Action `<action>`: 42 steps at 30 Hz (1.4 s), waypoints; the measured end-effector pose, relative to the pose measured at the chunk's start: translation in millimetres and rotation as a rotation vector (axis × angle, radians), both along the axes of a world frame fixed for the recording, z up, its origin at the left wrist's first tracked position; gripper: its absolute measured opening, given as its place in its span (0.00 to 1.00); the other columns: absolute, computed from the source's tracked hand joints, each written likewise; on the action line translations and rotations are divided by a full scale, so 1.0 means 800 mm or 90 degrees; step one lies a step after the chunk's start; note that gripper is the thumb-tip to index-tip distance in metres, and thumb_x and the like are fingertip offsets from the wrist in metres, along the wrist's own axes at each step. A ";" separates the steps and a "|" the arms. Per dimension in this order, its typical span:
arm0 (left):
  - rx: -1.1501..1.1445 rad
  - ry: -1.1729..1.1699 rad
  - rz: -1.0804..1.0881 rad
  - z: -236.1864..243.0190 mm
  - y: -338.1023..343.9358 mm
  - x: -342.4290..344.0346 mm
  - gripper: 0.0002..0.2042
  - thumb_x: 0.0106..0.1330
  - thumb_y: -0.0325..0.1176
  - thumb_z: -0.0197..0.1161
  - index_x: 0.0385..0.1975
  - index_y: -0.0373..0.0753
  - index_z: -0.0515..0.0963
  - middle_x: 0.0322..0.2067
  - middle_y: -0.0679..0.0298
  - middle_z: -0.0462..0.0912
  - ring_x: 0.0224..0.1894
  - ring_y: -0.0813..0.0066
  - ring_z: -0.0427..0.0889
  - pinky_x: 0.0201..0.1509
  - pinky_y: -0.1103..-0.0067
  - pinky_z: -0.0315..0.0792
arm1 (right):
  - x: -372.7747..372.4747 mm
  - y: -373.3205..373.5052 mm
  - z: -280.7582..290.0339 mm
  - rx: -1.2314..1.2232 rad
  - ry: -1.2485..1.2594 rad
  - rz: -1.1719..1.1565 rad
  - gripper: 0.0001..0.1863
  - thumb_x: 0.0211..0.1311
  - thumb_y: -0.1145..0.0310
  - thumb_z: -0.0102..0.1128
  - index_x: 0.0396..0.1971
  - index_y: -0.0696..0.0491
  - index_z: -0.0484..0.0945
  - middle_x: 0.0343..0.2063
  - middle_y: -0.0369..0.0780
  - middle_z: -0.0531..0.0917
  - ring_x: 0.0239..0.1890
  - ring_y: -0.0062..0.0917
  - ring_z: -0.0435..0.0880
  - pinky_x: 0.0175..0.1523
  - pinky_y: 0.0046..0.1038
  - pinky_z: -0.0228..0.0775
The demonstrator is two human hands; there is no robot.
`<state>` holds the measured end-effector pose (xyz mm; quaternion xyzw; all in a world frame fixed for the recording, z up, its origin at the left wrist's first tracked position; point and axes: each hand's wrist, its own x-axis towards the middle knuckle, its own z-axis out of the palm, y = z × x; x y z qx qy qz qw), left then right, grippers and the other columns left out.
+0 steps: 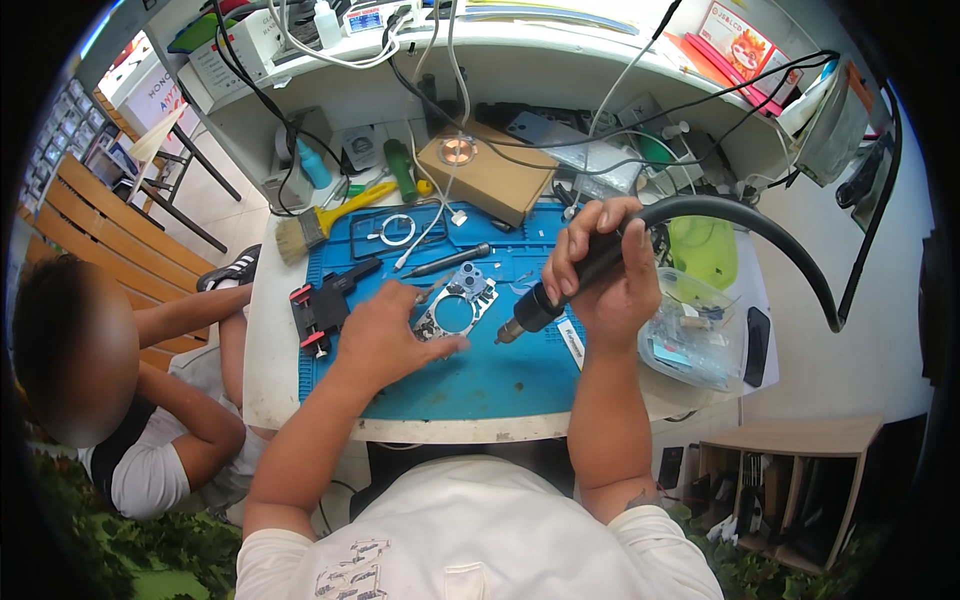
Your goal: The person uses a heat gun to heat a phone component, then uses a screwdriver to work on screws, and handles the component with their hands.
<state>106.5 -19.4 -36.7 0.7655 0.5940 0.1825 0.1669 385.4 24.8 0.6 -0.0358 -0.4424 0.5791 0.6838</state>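
Note:
My right hand (610,270) grips the black handle of a hot-air gun (547,300), its metal nozzle angled down-left over the blue silicone mat (440,390). My left hand (395,335), slightly blurred, has thumb and fingers apart beside a small metal phone frame (480,305) with a large round opening and a camera housing at its top; whether it touches the frame I cannot tell. A black clamp with red knobs (325,308) lies left of that hand. A screwdriver (450,260) and a white cable (398,230) lie behind the frame.
A seated person (155,460) is at the left. A brush (310,232), a cardboard box (485,180) and a cabled shelf (540,30) are behind. At the right are a green container (705,250), a clear parts tub (690,340), a dark phone (756,345) and the hose (790,250).

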 end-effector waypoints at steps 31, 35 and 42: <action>0.066 -0.057 -0.124 -0.007 -0.039 0.010 0.15 0.75 0.28 0.69 0.58 0.47 0.90 0.42 0.58 0.85 0.37 0.52 0.89 0.41 0.63 0.83 | 0.001 -0.013 0.011 0.044 -0.053 0.069 0.18 0.89 0.53 0.55 0.51 0.56 0.70 0.35 0.48 0.78 0.23 0.30 0.81 0.29 0.35 0.78; 0.065 -0.024 -0.109 -0.022 -0.042 0.017 0.16 0.73 0.26 0.70 0.57 0.50 0.91 0.42 0.59 0.85 0.35 0.54 0.89 0.38 0.63 0.83 | 0.003 -0.014 0.012 0.037 -0.054 0.065 0.18 0.89 0.54 0.55 0.51 0.56 0.70 0.35 0.48 0.78 0.23 0.30 0.81 0.30 0.35 0.78; 0.085 0.012 -0.085 -0.022 -0.041 0.019 0.15 0.73 0.27 0.70 0.57 0.49 0.91 0.41 0.58 0.85 0.33 0.52 0.89 0.35 0.61 0.83 | 0.001 -0.014 0.012 0.030 -0.048 0.047 0.17 0.89 0.55 0.56 0.51 0.56 0.71 0.36 0.47 0.78 0.25 0.31 0.82 0.31 0.36 0.79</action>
